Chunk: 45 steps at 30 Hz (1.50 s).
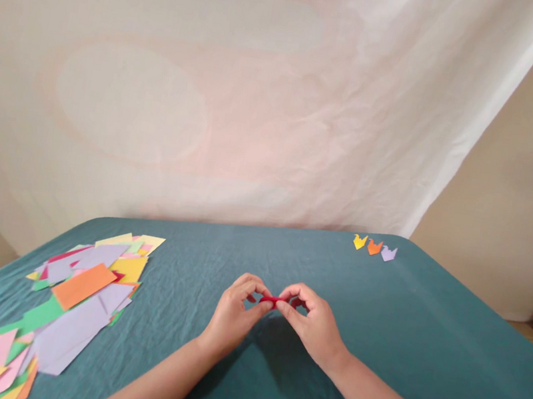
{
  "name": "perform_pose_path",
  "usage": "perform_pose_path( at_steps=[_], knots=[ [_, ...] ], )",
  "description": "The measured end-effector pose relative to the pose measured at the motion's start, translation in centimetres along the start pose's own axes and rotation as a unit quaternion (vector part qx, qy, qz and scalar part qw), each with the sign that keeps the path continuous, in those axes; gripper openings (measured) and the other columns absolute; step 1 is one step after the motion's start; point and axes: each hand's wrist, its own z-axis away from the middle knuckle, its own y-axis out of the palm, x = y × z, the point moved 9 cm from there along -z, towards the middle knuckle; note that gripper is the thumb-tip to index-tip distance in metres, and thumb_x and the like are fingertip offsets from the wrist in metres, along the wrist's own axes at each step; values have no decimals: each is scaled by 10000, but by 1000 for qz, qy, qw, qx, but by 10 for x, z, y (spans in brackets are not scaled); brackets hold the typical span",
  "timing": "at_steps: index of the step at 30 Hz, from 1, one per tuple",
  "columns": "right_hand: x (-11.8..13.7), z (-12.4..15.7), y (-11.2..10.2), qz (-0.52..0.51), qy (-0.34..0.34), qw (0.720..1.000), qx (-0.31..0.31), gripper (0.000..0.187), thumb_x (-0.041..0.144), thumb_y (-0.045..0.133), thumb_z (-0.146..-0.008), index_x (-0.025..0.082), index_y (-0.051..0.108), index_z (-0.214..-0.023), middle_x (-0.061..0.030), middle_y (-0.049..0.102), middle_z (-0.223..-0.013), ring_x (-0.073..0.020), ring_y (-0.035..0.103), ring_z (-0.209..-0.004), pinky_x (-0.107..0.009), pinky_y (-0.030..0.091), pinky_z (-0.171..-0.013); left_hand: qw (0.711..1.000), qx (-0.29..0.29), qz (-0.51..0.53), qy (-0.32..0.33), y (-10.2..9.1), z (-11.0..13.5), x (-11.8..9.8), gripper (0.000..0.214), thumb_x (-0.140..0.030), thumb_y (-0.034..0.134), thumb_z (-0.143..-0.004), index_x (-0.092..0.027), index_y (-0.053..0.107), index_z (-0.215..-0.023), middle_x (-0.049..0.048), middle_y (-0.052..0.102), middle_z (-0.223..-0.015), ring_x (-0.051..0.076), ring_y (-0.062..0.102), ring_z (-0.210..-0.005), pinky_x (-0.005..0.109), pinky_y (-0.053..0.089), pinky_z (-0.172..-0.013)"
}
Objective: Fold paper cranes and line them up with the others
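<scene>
Over the middle of a teal tablecloth (425,346), my left hand (234,314) and my right hand (312,321) meet fingertip to fingertip. Both pinch a small red folded paper piece (271,300) between thumbs and forefingers, just above the cloth. Most of the red piece is hidden by my fingers, so its shape cannot be made out.
A loose spread of coloured paper sheets (78,304) covers the table's left side, running to the near left corner. At the far right edge stand three small folded paper figures: yellow (359,242), orange (374,247), lilac (388,253). A pale cloth backdrop (243,88) hangs behind.
</scene>
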Motion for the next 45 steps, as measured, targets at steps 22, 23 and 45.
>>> perform_pose_path(
  at_steps=[22, 23, 45],
  knots=[
    [-9, -1, -2, 11, 33, 999, -1, 86, 278, 583, -804, 207, 632, -794, 7, 649, -751, -138, 580, -690, -237, 440, -650, 999, -9, 8, -32, -3, 2, 6, 136, -268, 612, -788, -197, 666, -684, 18, 636, -740, 149, 575, -720, 259, 438, -703],
    [-10, -2, -2, 7, 37, 999, 0, 94, 282, 586, -802, 205, 638, -789, 7, 649, -750, -138, 581, -691, -235, 437, -647, 999, -9, 16, -42, -2, 2, 8, 146, -279, 612, -785, -196, 666, -678, 20, 637, -737, 149, 576, -714, 256, 440, -697],
    [10, 0, 2, 113, -78, 990, 6, 92, 206, 582, -833, 228, 634, -760, -19, 649, -788, -181, 580, -811, -293, 432, -750, 998, 37, -53, 1, 2, 1, -7, 203, -204, 555, -811, -193, 650, -633, 12, 621, -685, 143, 575, -704, 235, 416, -698]
  ],
)
